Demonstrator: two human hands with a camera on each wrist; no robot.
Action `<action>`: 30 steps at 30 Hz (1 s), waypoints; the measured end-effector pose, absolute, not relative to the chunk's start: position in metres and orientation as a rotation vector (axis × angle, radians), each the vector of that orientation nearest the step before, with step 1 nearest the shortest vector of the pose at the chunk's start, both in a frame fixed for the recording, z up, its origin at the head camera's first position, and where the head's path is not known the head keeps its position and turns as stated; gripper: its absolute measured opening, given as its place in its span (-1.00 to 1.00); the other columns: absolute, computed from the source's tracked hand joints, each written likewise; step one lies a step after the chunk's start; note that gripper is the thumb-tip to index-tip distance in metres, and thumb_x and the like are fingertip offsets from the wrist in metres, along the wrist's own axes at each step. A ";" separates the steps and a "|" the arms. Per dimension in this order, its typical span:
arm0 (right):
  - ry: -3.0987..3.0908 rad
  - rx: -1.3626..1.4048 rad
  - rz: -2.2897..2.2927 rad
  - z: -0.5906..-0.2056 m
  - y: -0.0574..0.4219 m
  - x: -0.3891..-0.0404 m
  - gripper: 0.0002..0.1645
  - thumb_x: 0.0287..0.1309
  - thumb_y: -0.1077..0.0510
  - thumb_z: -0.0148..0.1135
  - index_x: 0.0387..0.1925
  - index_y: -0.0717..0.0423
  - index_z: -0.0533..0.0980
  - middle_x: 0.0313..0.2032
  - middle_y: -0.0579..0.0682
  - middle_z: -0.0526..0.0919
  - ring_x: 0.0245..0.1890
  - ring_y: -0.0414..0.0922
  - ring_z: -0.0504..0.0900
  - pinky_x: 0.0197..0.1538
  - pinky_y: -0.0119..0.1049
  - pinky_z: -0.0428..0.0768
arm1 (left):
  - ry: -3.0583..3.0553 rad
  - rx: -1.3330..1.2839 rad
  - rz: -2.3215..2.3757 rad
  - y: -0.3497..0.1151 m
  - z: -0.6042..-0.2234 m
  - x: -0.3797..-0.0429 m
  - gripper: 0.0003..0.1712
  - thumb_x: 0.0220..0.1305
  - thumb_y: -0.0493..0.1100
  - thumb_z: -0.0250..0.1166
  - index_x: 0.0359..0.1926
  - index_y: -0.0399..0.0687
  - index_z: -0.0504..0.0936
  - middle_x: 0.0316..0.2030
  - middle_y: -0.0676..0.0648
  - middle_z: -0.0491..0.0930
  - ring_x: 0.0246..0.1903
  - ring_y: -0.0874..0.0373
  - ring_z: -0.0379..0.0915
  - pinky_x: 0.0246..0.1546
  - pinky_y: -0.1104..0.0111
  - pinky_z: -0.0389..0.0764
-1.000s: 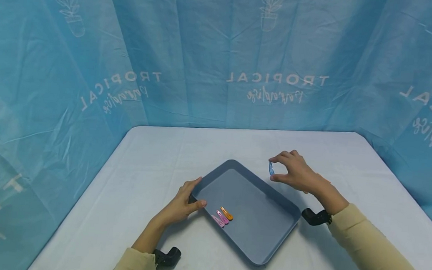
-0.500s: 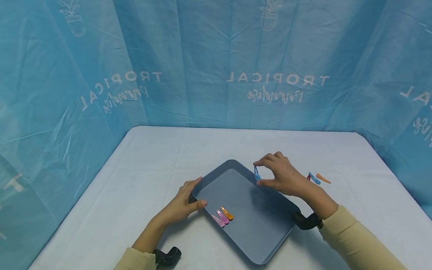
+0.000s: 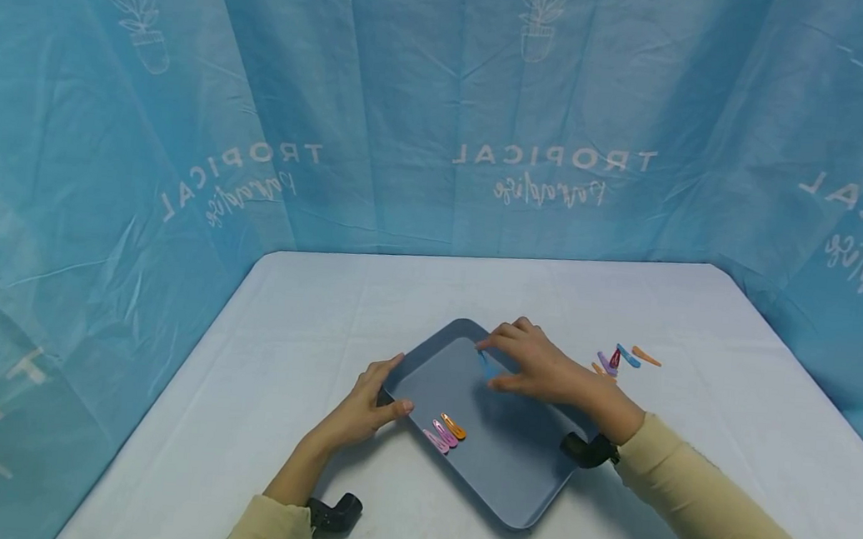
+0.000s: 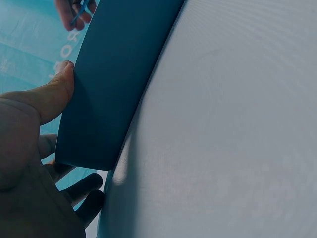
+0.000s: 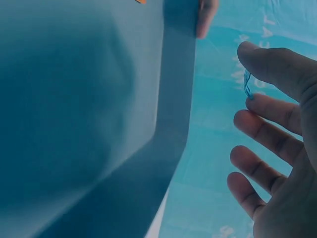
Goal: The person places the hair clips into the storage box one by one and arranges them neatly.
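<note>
Head view: The left hand [image 3: 362,407] grips the left corner of the grey tray [image 3: 507,475]. Its thumb [image 3: 397,409] lies on the near rim, and its fingers [image 3: 379,374] extend along the adjoining side; the gap between thumb and fingers spans the corner. The right hand [image 3: 537,365] is above the far part of the tray. Its thumb and index finger are parted by the length of a blue hair clip [image 3: 486,365], which is pinched between the two tips. In the tray, near the left hand's thumb, an orange clip [image 3: 454,426], a magenta clip [image 3: 445,433] and a pink clip [image 3: 435,442] lie side by side. On the white table [image 3: 338,313], beyond the right wrist, is a loose group of clips [image 3: 629,357] in orange, blue, red and purple.

Left wrist view: The left thumb tip presses the edge of the tray wall. The other fingers are bent at the lower end of the wall, spread apart from one another. The blue clip shows at the top, between the right hand's fingers.

Right wrist view: The blue clip stands edge-on between thumb tip and index fingertip. The remaining three fingers are partly extended, separated, and hold nothing.
</note>
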State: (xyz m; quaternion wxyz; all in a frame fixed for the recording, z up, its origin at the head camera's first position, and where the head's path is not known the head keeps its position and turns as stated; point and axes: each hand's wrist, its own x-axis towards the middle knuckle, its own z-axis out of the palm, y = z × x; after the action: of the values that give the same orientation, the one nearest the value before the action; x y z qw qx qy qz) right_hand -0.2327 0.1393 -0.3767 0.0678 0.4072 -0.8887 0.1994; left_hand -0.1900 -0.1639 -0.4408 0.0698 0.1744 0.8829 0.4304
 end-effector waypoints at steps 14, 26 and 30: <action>-2.798 1.339 0.581 -0.390 0.118 -0.229 -0.39 -0.03 0.02 0.43 0.11 0.01 0.51 0.06 -0.05 0.53 0.00 -0.09 0.34 -0.01 -0.14 0.39 | 2.661 0.526 1.299 -0.164 -0.442 -0.190 -0.07 0.23 0.07 0.26 0.48 0.03 -0.02 0.37 -0.23 0.08 0.35 -0.17 -0.02 0.25 -0.21 0.13; -2.901 1.435 0.540 -0.398 0.111 -0.226 -0.42 0.02 -0.01 0.39 0.12 -0.03 0.50 0.06 -0.12 0.53 0.00 -0.15 0.33 0.04 -0.16 0.40 | 2.660 0.523 1.304 -0.163 -0.441 -0.190 -0.07 0.23 0.06 0.27 0.48 0.02 -0.02 0.38 -0.23 0.07 0.36 -0.18 -0.04 0.25 -0.22 0.14; -2.922 1.461 0.521 -0.400 0.109 -0.227 -0.43 0.03 -0.01 0.39 0.12 -0.05 0.50 0.06 -0.11 0.52 0.01 -0.15 0.33 0.05 -0.15 0.41 | 2.657 0.510 1.309 -0.163 -0.440 -0.189 -0.07 0.23 0.06 0.27 0.48 0.03 -0.02 0.38 -0.24 0.06 0.37 -0.18 -0.04 0.25 -0.21 0.13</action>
State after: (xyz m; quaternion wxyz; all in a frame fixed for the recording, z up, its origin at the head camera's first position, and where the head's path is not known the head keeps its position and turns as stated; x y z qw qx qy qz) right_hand -0.2267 0.1092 -0.4004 -0.0832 0.4400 -0.8802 0.1569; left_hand -0.1890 -0.1625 -0.4399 0.0678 0.1693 0.8820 0.4346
